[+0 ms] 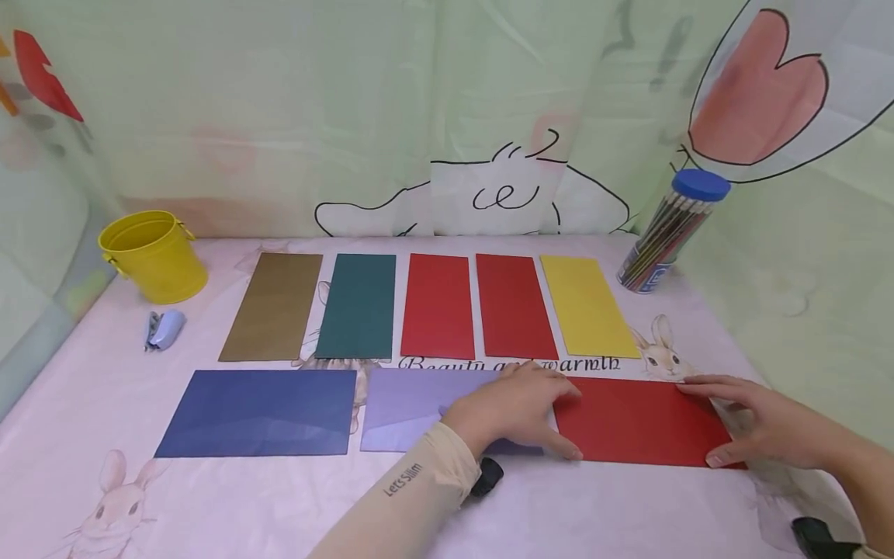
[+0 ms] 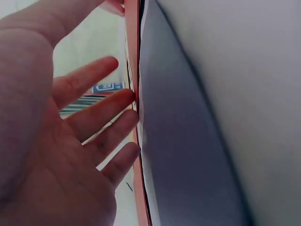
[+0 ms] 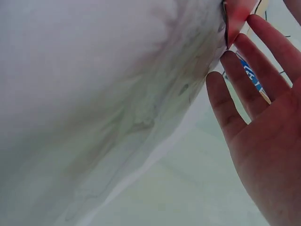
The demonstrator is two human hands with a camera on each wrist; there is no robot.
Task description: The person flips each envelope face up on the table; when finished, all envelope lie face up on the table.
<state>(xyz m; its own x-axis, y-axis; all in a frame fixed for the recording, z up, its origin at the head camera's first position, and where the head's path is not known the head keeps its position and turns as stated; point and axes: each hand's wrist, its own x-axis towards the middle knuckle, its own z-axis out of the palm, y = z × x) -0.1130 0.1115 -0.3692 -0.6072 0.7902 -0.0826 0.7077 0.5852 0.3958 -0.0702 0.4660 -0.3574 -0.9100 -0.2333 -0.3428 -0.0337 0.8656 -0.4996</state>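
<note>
A red sheet lies lengthwise at the right of the near row. My left hand rests at its left end, fingers spread and thumb near the lower corner. At the opposite end, my right hand touches the sheet's edges with thumb and fingers loosely apart. Partly covered by the left hand and wrist is a light purple sheet; a dark blue sheet lies left of that. In the left wrist view the fingers are straight, their tips at a reddish edge. Straight fingers also show in the right wrist view.
Behind stands a row of upright-laid sheets: brown, green, red, another red and yellow. A yellow bucket and small purple stapler are at left. A blue-lidded pencil tub stands back right.
</note>
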